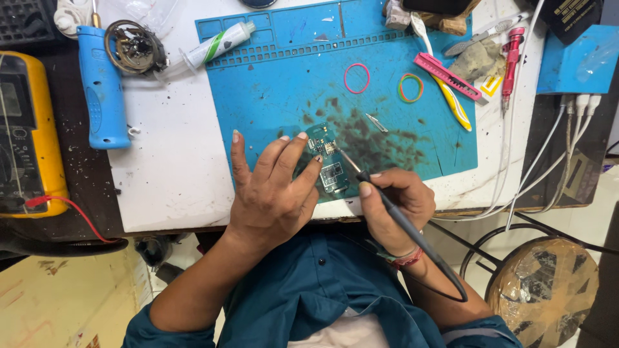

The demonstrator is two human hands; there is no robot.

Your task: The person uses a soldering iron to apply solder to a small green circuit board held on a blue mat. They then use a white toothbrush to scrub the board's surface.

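A small green circuit board point(327, 161) lies on a stained blue work mat point(284, 84) near the table's front edge. My left hand point(271, 190) rests flat on the board's left side, fingers spread over it. My right hand point(396, 206) grips a black soldering iron point(387, 203) like a pen. Its metal tip point(342, 154) touches the board's upper right part. The iron's cable loops down past my right wrist.
On the mat lie a pink rubber band point(356, 78), a green-orange band point(410, 87), tweezers point(377, 122), a pink cutter point(448, 77) and a syringe tube point(213, 48). A blue tool point(102, 87) and a yellow multimeter point(26, 129) sit left. White cables point(548, 154) hang right, above a round stool point(545, 290).
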